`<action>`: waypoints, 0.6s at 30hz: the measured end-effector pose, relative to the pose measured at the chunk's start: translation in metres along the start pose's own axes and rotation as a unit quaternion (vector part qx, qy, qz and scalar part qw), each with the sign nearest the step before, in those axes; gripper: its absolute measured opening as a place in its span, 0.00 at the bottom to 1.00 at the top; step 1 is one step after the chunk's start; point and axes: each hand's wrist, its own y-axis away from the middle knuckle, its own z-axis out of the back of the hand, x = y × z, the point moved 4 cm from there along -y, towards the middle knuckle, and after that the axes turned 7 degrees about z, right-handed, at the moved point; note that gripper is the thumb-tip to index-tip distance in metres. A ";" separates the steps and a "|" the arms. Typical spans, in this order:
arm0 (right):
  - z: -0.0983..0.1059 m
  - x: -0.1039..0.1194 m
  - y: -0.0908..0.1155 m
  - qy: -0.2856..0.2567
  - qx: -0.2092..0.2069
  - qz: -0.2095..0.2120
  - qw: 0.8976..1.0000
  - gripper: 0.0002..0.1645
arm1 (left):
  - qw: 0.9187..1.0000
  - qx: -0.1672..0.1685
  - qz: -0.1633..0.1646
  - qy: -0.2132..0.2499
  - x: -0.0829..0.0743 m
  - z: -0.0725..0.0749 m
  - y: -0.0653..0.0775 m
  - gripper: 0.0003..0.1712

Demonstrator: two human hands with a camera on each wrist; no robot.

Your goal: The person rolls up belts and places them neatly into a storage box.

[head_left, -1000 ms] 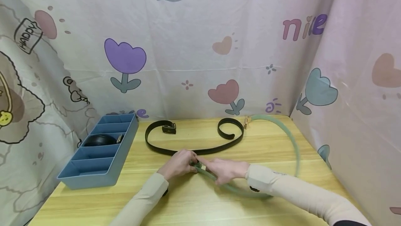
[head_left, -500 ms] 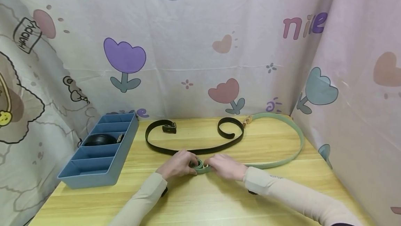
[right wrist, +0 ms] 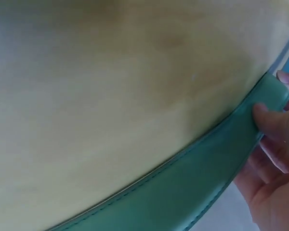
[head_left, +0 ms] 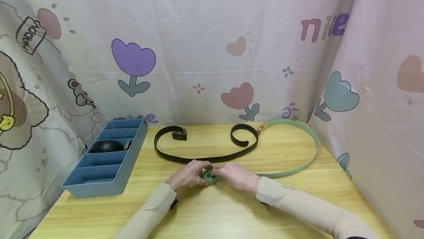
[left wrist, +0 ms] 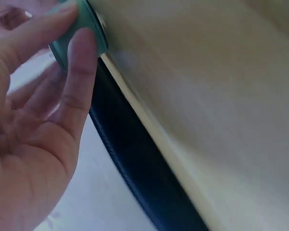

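Observation:
A green belt (head_left: 291, 173) stands on edge on the wooden table, its near end wound into a small coil (head_left: 209, 178). My left hand (head_left: 189, 174) grips the coil from the left; in the left wrist view its thumb and fingers bend round the green roll (left wrist: 100, 36). From the right, my right hand (head_left: 236, 176) pinches the belt at the coil. Its thumb lies on the stitched green strap (right wrist: 168, 183) in the right wrist view, with fingers behind. The unrolled length curves right and back to a gold buckle (head_left: 262, 127).
Behind the hands a black belt (head_left: 228, 157) lies in a loose curve, one end curled. At the left stands a blue divided box (head_left: 129, 165), with a rolled black belt (head_left: 106, 147) in one compartment. Printed curtains (head_left: 185, 47) hang along the back and sides.
My right hand has drawn in from along the strap to the coil. The coil looks larger, and the trailing green strap has swung away from the front into a curve farther back.

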 end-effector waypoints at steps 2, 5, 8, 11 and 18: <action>0.000 0.000 -0.002 0.010 -0.001 0.005 1.000 0.17 | 0.999 -0.018 -0.004 -0.034 -0.004 -0.001 -0.001 0.24; 0.001 0.000 -0.003 0.011 -0.007 0.010 1.000 0.19 | 0.996 -0.051 0.000 -0.071 -0.011 -0.004 -0.002 0.17; 0.001 -0.001 -0.003 -0.002 -0.009 0.018 1.000 0.22 | 0.993 -0.077 0.014 -0.087 -0.016 -0.006 -0.003 0.18; -0.001 -0.004 0.000 -0.021 0.000 0.025 0.999 0.19 | 0.993 -0.078 0.018 -0.084 -0.019 -0.010 -0.002 0.15; -0.005 -0.006 0.001 -0.027 0.004 0.056 0.998 0.14 | 0.993 -0.084 0.037 -0.072 -0.021 -0.013 0.004 0.13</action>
